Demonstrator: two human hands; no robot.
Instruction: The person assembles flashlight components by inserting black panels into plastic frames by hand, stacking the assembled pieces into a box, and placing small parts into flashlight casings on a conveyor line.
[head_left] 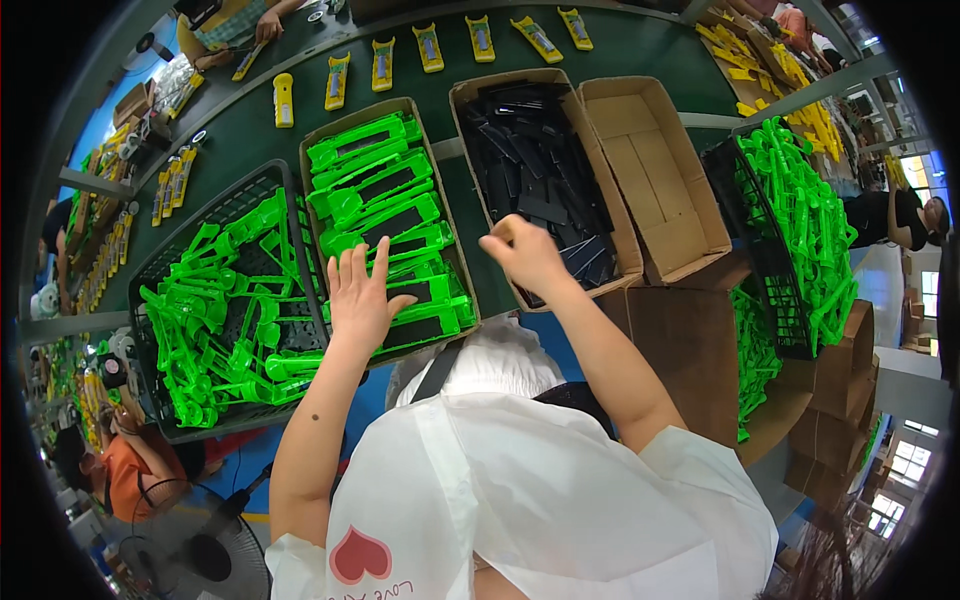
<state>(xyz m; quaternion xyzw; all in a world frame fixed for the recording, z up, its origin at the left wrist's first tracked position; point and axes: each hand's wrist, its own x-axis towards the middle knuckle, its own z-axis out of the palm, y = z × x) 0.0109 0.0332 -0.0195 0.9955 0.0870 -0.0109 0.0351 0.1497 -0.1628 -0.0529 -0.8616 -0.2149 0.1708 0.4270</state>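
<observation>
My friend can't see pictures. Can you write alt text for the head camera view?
A person's left hand rests flat on green plastic parts in a cardboard box, while the right hand reaches into a box of black parts. A green conveyor belt behind carries yellow items.

Bright, even overhead light, soft shadows, window glare at right; fisheye bending and dark corners.

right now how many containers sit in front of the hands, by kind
cardboard boxes: 3 (green parts, black parts, empty)
black crates: 2 (left, right)
total: 5
left hand lies on the green parts; right hand is over the black parts.
</observation>
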